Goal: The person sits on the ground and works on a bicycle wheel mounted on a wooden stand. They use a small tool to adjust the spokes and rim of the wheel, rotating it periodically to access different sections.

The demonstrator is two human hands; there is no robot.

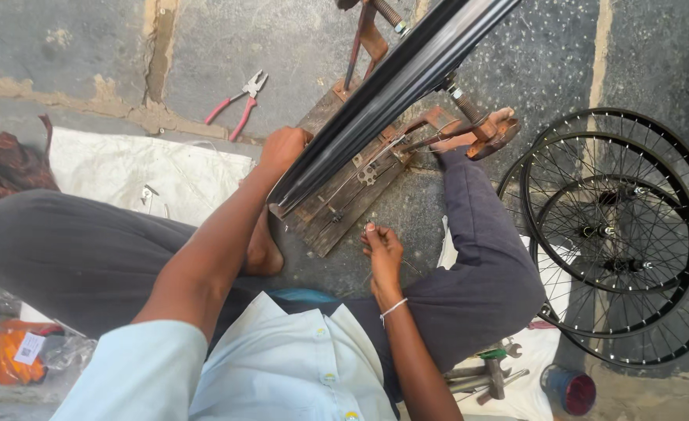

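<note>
You sit on a grey stone floor (pixel 243 47) with sandy, worn joints running between its slabs. Red-handled pliers (pixel 236 104) lie on it ahead of you, their jaws apart. A white sheet (pixel 126 168) is spread on the floor at your left, just beside a rust-brown patterned cloth (pixel 5 168). In front of you a wooden board (pixel 344 203) lies flat on the stone. To your right, black spoked wheels (pixel 621 234) lie stacked on the floor, overlapping one another. Near your right knee a second white cloth (pixel 527 382) carries a few metal tools (pixel 488 374), with a small blue tin (pixel 569 390) just beside it. An orange packet (pixel 21 351) lies at your far left.
</note>
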